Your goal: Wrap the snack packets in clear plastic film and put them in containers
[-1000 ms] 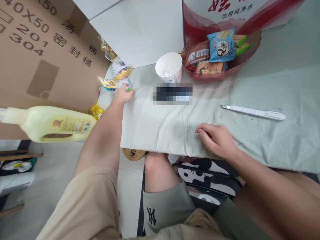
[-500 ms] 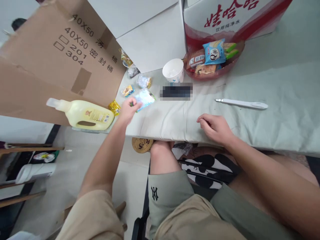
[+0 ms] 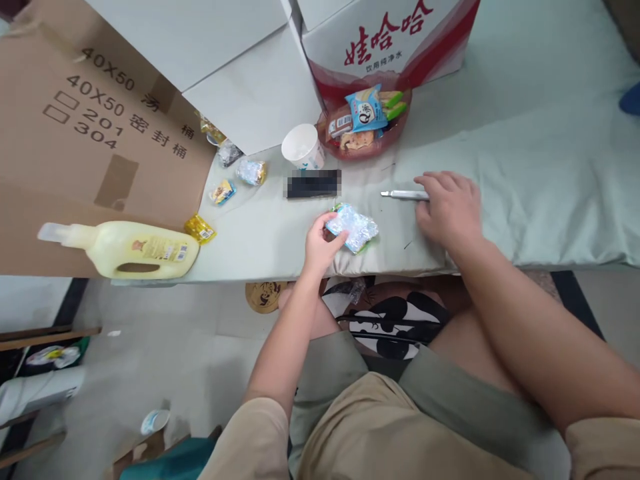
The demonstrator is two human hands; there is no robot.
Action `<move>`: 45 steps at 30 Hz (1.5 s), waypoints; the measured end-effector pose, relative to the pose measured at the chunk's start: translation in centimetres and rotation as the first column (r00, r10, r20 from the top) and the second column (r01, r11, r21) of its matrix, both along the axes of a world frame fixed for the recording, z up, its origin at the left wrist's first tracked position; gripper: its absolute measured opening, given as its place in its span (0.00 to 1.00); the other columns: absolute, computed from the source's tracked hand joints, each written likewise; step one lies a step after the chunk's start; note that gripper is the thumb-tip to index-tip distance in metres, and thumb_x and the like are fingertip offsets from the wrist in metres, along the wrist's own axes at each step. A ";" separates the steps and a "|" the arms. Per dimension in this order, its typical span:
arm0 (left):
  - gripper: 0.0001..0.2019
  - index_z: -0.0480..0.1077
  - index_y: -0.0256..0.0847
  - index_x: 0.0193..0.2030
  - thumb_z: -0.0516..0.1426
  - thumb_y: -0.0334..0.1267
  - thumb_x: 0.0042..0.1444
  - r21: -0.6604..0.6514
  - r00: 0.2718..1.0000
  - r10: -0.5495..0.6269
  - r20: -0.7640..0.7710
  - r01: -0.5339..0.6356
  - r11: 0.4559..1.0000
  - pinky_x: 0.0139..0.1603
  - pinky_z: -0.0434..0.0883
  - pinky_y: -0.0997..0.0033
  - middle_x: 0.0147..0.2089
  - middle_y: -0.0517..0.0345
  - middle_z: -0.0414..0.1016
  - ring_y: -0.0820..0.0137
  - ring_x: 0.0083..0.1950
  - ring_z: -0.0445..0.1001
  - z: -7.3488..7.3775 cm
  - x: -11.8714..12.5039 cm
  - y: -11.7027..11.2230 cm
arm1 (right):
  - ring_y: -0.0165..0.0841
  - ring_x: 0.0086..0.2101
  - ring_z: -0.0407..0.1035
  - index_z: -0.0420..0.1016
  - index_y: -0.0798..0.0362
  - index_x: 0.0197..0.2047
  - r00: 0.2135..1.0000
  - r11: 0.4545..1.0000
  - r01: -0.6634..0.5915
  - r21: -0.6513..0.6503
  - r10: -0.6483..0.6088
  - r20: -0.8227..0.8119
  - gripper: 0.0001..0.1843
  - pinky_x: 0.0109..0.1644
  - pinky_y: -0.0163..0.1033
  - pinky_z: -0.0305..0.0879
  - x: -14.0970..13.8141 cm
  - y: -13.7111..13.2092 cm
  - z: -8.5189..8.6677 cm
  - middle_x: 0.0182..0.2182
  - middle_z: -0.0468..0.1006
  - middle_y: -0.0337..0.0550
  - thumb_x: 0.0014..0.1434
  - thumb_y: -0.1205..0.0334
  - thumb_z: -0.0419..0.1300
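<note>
My left hand (image 3: 320, 245) pinches the left edge of a crinkled, silvery-blue plastic packet (image 3: 356, 228) with green edges, just above the front of the cloth-covered table. Over to the right, my right hand (image 3: 450, 205) is closed over the handle of a slim white craft knife (image 3: 404, 195). Its metal tip points left, toward the space above the packet; my fingers cover the rest of the handle. A dark pixelated rectangular object (image 3: 313, 184) lies just behind the packet.
A white paper cup (image 3: 303, 148) stands beside a reddish bowl (image 3: 364, 152) of wrapped snacks. Several small wrappers, including a yellow one (image 3: 200, 229), lie to the left. A pale yellow jug (image 3: 145, 248) rests near the table's left end, before a large cardboard box (image 3: 117, 180).
My left hand has brought the packet rightward from among the wrappers. My right hand has moved up and right from the table's front onto the knife. The view has shifted right.
</note>
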State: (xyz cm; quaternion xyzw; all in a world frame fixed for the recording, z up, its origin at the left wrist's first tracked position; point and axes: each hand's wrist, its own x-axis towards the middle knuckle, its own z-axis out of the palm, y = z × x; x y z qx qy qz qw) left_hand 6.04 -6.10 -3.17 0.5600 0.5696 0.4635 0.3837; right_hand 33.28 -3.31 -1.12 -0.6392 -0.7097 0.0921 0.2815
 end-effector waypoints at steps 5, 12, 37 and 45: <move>0.35 0.63 0.47 0.64 0.70 0.44 0.51 0.193 0.985 0.123 -0.117 -0.099 0.976 0.67 0.71 0.57 0.67 0.42 0.60 0.56 0.70 0.67 -1.5 0.4 -0.1 | 0.52 0.48 0.72 0.83 0.50 0.47 1.000 0.997 -0.005 -0.074 0.006 0.004 0.18 0.52 0.56 0.64 1.0 0.1 -0.5 0.46 0.83 0.55 0.64 0.60 0.52; 0.39 0.57 0.50 0.67 0.70 0.38 0.52 0.204 0.969 0.174 -0.176 -0.137 0.969 0.66 0.74 0.54 0.67 0.42 0.61 0.56 0.67 0.69 -2.3 1.5 -0.4 | 0.44 0.42 0.76 0.84 0.50 0.51 0.924 0.956 -0.293 -0.029 0.275 -0.267 0.22 0.45 0.45 0.67 -4.0 -1.0 1.1 0.42 0.84 0.51 0.69 0.57 0.49; 0.17 0.63 0.50 0.44 0.63 0.38 0.50 -0.145 0.887 0.260 0.381 -0.221 0.964 0.41 0.74 0.70 0.36 0.62 0.72 0.72 0.36 0.75 1.3 0.6 -1.0 | 0.50 0.51 0.72 0.71 0.53 0.66 0.843 0.849 -0.527 -0.027 0.518 -0.146 0.30 0.56 0.53 0.66 -4.0 -1.6 0.3 0.52 0.79 0.56 0.60 0.61 0.58; 0.12 0.60 0.45 0.36 0.57 0.31 0.44 -0.195 0.871 0.423 0.250 -0.383 0.903 0.40 0.73 0.73 0.32 0.64 0.66 0.75 0.33 0.72 2.3 -3.1 -1.2 | 0.45 0.43 0.72 0.78 0.51 0.40 0.903 0.933 -0.358 -0.036 0.336 -0.268 0.09 0.48 0.48 0.66 -3.5 -1.1 0.6 0.40 0.77 0.52 0.62 0.59 0.56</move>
